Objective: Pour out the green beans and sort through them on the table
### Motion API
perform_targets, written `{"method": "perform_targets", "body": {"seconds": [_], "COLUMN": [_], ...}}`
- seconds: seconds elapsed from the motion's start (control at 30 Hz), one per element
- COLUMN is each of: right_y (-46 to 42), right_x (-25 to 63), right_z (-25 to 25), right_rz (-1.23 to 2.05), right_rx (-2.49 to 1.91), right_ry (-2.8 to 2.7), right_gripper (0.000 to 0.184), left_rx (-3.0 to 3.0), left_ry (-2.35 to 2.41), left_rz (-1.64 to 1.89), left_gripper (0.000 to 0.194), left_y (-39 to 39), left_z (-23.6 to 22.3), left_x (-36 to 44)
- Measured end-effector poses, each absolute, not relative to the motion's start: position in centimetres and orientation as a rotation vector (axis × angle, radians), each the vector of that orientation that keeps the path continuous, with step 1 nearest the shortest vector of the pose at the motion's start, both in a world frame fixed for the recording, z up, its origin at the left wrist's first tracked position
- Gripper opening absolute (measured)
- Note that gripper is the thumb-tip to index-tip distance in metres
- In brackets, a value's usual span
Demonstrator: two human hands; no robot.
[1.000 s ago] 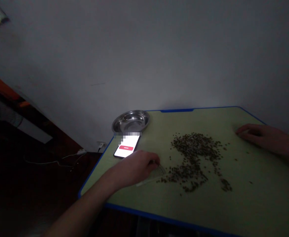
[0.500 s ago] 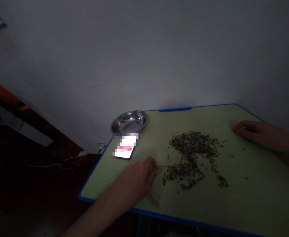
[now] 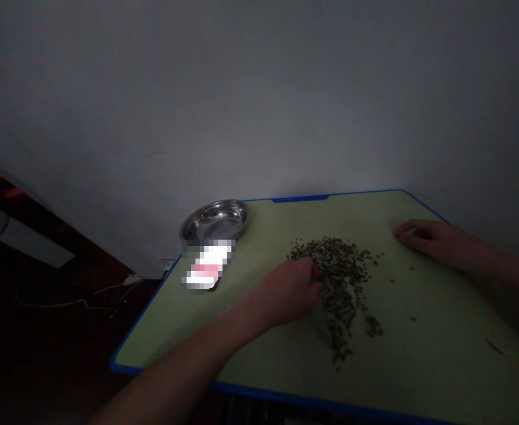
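On the pale green table top (image 3: 259,354) lies a spread heap of small brown grains (image 3: 345,271), which look like peppercorns or seeds. My left hand (image 3: 297,289) is at the heap's left side, its fingers closed on the edge of a clear curved plastic piece (image 3: 323,324). That piece stands against the grains and is hard to see in the dim light. Off to the right, my right hand (image 3: 427,239) rests on the table with fingers curled and tips together. Whatever those fingers may hold is hidden.
A steel bowl (image 3: 217,221) sits at the table's far left corner, with a lit phone (image 3: 208,265) in front of it. A few stray grains and a thin dark sliver (image 3: 495,346) lie to the right. White cables (image 3: 129,282) run along the floor.
My left hand has moved right and away from me with the clear plastic piece, pressing the near-left grains rightward into a narrower band. The view has shifted slightly; my right hand stays put.
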State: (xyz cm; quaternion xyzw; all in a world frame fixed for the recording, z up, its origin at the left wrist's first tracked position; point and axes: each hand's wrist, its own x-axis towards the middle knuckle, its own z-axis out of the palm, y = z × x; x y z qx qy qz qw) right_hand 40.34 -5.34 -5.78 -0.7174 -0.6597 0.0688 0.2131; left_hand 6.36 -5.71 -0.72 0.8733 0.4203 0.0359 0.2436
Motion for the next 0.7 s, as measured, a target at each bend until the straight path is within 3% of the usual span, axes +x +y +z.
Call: {"method": "perform_targets", "body": {"seconds": [0.2,0.37,0.7], "right_y": [-5.4,-5.2,-5.3], "right_x": [40.4,40.7,40.3], "right_z": [-5.3,-5.8,-5.6], "right_rz": [0.488,0.500,0.500], "right_rx": [-2.023,-1.991,-1.973], "right_ry": [-1.812,-1.803,-1.799], "right_gripper": [0.040,0.037,0.033], "left_rx": [2.296,2.190,2.104], "left_ry": [1.190,1.384,1.509], "left_rz": [0.080,0.241,0.102], "left_gripper": [0.023,0.028,0.029], "left_y": [-4.9,-4.6,-3.0], "left_z": [1.7,2.1,-0.3], "left_x": [6.6,2.5,0.0]}}
